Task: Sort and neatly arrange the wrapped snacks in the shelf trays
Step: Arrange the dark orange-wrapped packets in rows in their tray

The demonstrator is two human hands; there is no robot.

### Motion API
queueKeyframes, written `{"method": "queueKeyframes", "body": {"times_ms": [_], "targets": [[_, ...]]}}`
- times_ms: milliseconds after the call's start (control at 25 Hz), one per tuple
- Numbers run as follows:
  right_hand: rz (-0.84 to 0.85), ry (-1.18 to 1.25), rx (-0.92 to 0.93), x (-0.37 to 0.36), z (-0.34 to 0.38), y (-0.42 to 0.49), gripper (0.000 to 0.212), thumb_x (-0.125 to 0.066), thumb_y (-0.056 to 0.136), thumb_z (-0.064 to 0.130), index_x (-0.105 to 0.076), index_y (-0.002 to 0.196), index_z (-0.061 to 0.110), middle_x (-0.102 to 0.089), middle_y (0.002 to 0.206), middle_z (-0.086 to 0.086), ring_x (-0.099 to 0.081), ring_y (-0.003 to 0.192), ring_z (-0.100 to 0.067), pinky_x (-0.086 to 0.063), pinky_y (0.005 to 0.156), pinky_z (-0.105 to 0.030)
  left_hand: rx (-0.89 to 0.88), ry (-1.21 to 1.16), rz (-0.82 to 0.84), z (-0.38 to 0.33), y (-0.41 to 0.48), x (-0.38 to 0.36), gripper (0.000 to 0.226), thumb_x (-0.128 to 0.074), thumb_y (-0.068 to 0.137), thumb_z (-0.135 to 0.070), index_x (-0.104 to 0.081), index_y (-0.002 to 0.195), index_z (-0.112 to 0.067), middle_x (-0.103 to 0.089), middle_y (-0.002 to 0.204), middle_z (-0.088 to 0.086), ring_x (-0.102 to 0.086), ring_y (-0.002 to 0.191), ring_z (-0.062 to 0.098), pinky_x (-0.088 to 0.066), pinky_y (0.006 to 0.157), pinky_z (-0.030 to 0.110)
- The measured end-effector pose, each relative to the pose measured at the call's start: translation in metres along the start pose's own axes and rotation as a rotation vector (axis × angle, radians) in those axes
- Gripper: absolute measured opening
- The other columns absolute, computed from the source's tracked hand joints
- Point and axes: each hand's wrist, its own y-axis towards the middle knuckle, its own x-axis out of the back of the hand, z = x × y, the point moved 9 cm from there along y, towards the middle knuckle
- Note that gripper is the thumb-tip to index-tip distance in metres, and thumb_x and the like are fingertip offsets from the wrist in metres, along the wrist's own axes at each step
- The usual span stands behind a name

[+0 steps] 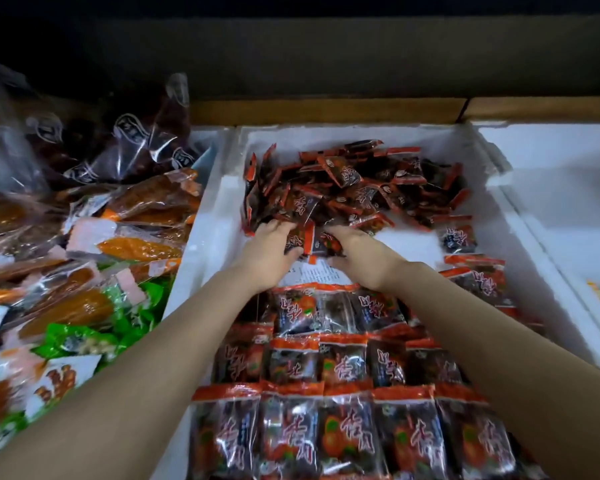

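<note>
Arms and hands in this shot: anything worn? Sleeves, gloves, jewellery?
Nothing worn that shows. The left hand and right hand have no gloves, rings or watch. The left forearm and right forearm are uncovered right to the frame's edge, so no sleeves are in view. No bands, bandages or markings visible.

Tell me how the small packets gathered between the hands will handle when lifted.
Probably light: the left hand and right hand hold several packets at once. Likely slippery, since the wrappers look glossy. Apt to slump rather than stack; the loose pile behind lies jumbled.
</note>
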Motion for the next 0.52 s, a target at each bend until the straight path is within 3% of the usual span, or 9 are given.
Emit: {"method": "queueKeyframes", "body": {"times_ms": [120, 280, 440, 520], "targets": [[-0.024, -0.055, -0.041, -0.001, -0.004, 0.014, 0.06, -0.061, 0.089, 0.022, -0.033, 0.142, 0.014, -0.047, 0.137, -0.014, -0.044, 0.125, -0.028, -0.038, 0.101, -0.034, -0.037, 0.186, -0.028, -0.001, 0.003, 0.0, 0.058, -0.054, 0.093, -0.042, -0.036, 0.142, -0.017, -0.038, 0.142, 0.009, -0.029, 0.13, 0.026, -0.024, 0.109, 0.035], [-0.108, -0.226, -0.12, 0.014, -0.011, 0.015, 0.064, -0.072, 0.076, 0.043, -0.047, 0.129, 0.016, -0.05, 0.129, -0.01, -0.044, 0.121, -0.03, -0.039, 0.096, -0.035, 0.004, 0.303, -0.05, 0.001, 0.0, 0.005, 0.064, -0.064, 0.079, -0.055, -0.048, 0.127, -0.015, -0.047, 0.129, 0.006, -0.033, 0.122, 0.026, -0.024, 0.099, 0.033], [-0.219, -0.238, -0.159, 0.038, -0.005, 0.002, 0.055, -0.073, 0.075, 0.042, -0.047, 0.114, 0.011, -0.061, 0.102, -0.009, -0.053, 0.107, -0.031, -0.04, 0.072, -0.032, 0.001, 0.145, -0.235, -0.003, -0.007, 0.03, 0.038, -0.07, 0.079, -0.044, -0.046, 0.097, -0.021, -0.062, 0.106, 0.003, -0.047, 0.108, 0.025, -0.026, 0.082, 0.033], [-0.287, -0.195, -0.164, 0.054, 0.001, -0.01, 0.056, -0.071, 0.079, 0.04, -0.043, 0.117, 0.01, -0.058, 0.083, -0.007, -0.058, 0.089, -0.031, -0.039, 0.063, -0.032, 0.023, -0.06, -0.316, 0.0, -0.013, 0.038, 0.034, -0.068, 0.083, -0.041, -0.051, 0.104, -0.021, -0.067, 0.097, 0.002, -0.059, 0.095, 0.024, -0.035, 0.073, 0.031]]}}
